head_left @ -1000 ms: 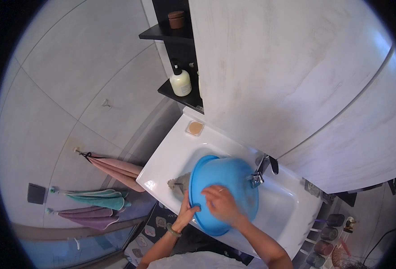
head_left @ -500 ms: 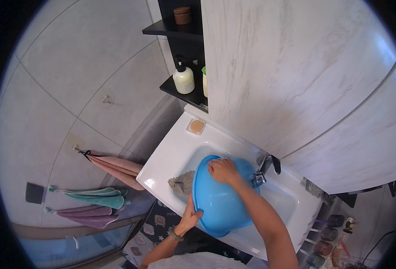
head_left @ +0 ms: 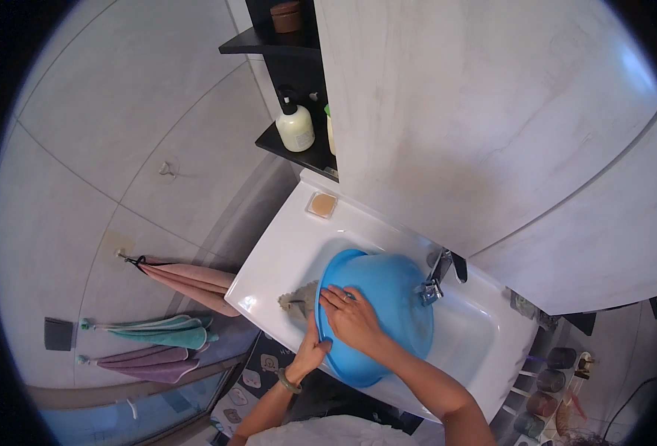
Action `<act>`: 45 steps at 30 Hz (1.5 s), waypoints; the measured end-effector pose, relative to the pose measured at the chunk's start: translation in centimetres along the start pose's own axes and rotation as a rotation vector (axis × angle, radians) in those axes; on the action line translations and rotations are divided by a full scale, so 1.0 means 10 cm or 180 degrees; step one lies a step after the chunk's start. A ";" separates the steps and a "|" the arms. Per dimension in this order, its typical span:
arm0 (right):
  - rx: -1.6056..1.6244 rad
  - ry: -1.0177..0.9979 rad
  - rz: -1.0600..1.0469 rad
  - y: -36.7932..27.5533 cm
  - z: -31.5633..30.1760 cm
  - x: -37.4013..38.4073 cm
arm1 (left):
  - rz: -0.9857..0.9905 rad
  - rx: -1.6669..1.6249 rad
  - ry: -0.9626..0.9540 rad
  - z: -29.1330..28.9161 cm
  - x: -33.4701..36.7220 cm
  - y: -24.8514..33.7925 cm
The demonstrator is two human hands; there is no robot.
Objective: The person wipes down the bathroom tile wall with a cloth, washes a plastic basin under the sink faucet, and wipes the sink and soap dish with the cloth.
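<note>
1. Holding a blue basin (head_left: 391,308) tipped on its side in the white sink (head_left: 466,353), lower centre of frame, base toward the tap (head_left: 432,288).
2. Pinching the rim between thumb and fingers with the left hand (head_left: 311,351); resting the right hand (head_left: 354,321) on the outer wall with fingers slightly spread.
3. Seemingly working midway over the outside; not yet releasing the basin; leaving finished coverage impossible to tell.
4. Against half a second ago, placing the right hand lower left, nearer the rim; keeping the left grip similar.

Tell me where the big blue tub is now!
In the head view, the blue tub is tilted over the white sink, low and just right of centre, beside the tap, with the left hand holding it.
</note>
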State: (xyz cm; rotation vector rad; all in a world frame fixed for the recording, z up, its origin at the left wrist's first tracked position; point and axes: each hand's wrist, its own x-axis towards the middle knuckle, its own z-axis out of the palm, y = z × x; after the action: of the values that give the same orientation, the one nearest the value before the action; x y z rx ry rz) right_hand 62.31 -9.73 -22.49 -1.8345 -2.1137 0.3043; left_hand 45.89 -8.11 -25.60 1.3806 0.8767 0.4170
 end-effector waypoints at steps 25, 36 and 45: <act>0.1841 0.1539 0.1416 1.24 -0.41 -0.12 | 0.0111 -0.0075 0.0580 -0.19 -0.06 0.14; 0.0267 0.0136 0.1102 1.57 -0.37 -0.71 | 0.0334 -0.0316 0.0028 0.00 0.05 0.49; 0.1327 0.1199 0.1340 1.38 -0.27 -0.96 | 0.0276 -0.0274 0.0131 0.07 0.03 0.51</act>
State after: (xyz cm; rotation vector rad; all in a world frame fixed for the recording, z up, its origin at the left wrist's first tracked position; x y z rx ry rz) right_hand 77.13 -17.25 -25.99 -1.8811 -1.2945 0.4211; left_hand 47.76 -7.47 -20.83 1.3378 0.8252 0.5453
